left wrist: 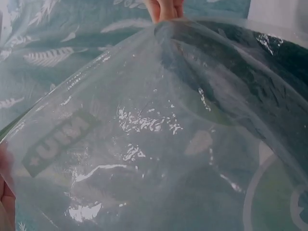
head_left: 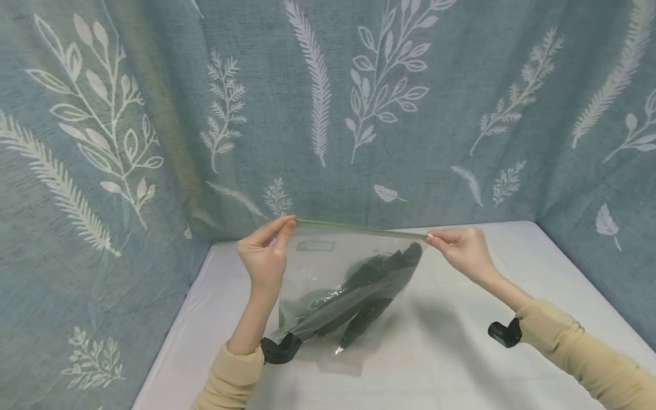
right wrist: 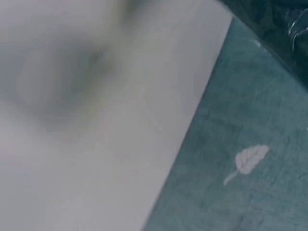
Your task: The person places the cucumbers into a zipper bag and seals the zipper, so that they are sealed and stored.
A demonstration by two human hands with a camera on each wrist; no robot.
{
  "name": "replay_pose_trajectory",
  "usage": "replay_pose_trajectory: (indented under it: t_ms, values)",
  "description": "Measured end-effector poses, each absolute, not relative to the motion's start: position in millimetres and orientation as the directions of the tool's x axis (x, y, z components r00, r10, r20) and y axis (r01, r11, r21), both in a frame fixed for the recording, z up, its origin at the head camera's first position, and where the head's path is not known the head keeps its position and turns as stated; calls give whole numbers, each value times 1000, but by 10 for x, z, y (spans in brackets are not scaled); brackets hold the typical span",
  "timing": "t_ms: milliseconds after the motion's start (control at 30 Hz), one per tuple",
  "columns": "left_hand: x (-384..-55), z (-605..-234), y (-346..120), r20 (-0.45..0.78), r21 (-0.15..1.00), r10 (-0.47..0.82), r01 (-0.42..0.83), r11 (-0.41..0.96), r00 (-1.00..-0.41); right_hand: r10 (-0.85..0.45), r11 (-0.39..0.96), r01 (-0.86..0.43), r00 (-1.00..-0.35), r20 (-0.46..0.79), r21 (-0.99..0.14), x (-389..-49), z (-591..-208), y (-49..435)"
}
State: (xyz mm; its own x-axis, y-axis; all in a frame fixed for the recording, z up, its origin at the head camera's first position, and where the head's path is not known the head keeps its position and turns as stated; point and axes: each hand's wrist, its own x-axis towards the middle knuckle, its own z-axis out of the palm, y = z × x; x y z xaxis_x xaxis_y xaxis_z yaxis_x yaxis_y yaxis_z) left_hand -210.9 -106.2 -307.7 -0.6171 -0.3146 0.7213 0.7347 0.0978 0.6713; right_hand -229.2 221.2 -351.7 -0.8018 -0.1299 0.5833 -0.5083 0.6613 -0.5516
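A clear plastic zip bag (head_left: pixel 315 273) with a green zip strip (head_left: pixel 359 228) hangs tilted above the table. My left hand (head_left: pixel 265 253) pinches the strip's left end between thumb and fingers. At its right end, my right hand (head_left: pixel 465 253) pinches the corner. Inside the bag lies a dark green item (head_left: pixel 379 279), folded or bunched; its kind cannot be told through the shiny film. In the left wrist view the bag (left wrist: pixel 134 159) fills most of the picture, with printed lettering at left. The right wrist view shows a dark green piece (right wrist: pixel 284 33) at its top right corner.
The bag hangs over a table with a white cover (head_left: pixel 435 364). Blue-green curtains (head_left: pixel 338 114) with white leaf prints stand behind it and along both sides. A black wrist camera (head_left: pixel 282 348) sits on the left sleeve, another camera (head_left: pixel 504 332) on the right.
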Motion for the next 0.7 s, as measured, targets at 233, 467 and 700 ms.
replay_pose_trajectory:
  t_ms: [233, 467, 700]
  values:
    - [-2013, -3026, -1123, 655, 727, -289, 687, -12, -698, -59, 638, -485, -805, 590, -598, -2119, -3523, 2202]
    - [-1552, -3000, -1267, 686, 702, -211, 710, -62, -696, 19, 568, -623, -643, 765, -538, -1561, -3448, 2136]
    - [-1016, -2745, -1321, 745, 582, -257, 788, -199, -615, 223, 41, -860, -488, 844, -509, -971, -3025, 2009]
